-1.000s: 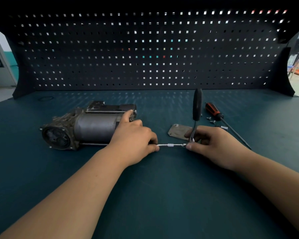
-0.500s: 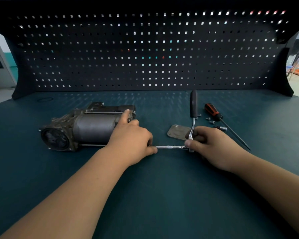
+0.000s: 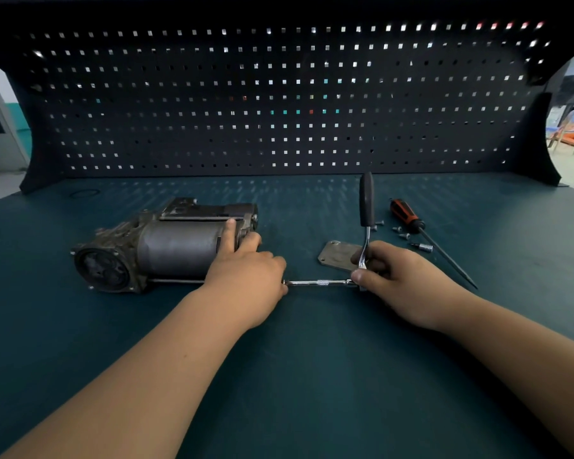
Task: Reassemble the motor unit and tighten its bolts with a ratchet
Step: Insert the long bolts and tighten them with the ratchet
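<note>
The dark teal workbench top (image 3: 312,376) is carrying everything. The grey cylindrical metal motor unit (image 3: 166,250) is lying on its side at the left of it, round nose facing near-left and rear end pointing right. The left hand (image 3: 246,279) is bracing that rear end, with the index finger lying straight along the casing and the other fingers curling round the end cap. This hand is hiding the spot where the socket should be meeting the bolt head, so I cannot tell whether it is seated. The right hand (image 3: 405,279) is pinching the head of the chrome ratchet with the black handle (image 3: 367,207) between thumb and curled fingers, and the handle is pointing away toward the back of the bench. A slim chrome extension bar (image 3: 322,282) is running level from that head to the left hand, seemingly in line with the long thin through bolt (image 3: 176,280) lying along the motor's near side. The step appears to be running this bolt down. Doing it well likely means holding the bar dead straight with the bolt, pressing the motor down so it is not rolling, and swinging the handle in short arcs. For the final pull the right hand would be better out on the handle, going gently on so thin a bolt. The flat grey metal cover plate (image 3: 337,256) is lying just behind the right hand, with the red-and-black screwdriver (image 3: 408,215) and small loose screws (image 3: 399,230) beyond, probably waiting for later.
</note>
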The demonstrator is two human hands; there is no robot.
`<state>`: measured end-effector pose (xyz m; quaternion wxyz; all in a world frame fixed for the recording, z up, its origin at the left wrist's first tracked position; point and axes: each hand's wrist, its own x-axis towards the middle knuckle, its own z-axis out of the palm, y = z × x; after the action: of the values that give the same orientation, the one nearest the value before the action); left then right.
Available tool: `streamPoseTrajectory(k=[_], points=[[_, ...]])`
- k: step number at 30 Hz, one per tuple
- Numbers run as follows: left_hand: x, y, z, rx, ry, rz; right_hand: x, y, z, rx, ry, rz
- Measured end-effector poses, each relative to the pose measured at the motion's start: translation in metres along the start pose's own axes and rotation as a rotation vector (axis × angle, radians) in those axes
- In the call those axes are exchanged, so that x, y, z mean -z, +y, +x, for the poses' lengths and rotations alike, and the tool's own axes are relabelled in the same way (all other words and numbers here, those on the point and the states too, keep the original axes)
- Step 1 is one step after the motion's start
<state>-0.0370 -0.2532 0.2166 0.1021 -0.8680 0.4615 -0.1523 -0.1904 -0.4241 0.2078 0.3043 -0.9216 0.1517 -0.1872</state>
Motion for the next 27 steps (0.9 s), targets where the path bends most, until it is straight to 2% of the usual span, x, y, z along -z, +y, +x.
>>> streamPoseTrajectory(k=[6, 14, 21, 27], points=[[-0.004, -0.005, 0.001, -0.036, 0.049, -0.052, 0.003, 0.004, 0.001, 0.047, 0.03, 0.002], [-0.006, -0.006, 0.002, -0.058, 0.085, -0.05, 0.017, 0.001, -0.003, 0.348, 0.102, -0.257], [-0.007, -0.005, 0.002, -0.048, 0.088, -0.066, 0.023, 0.001, -0.006, 0.416, 0.062, -0.328], [-0.009, -0.005, 0.004, -0.044, 0.091, -0.066, 0.021, -0.001, -0.008, 0.541, 0.146, -0.436]])
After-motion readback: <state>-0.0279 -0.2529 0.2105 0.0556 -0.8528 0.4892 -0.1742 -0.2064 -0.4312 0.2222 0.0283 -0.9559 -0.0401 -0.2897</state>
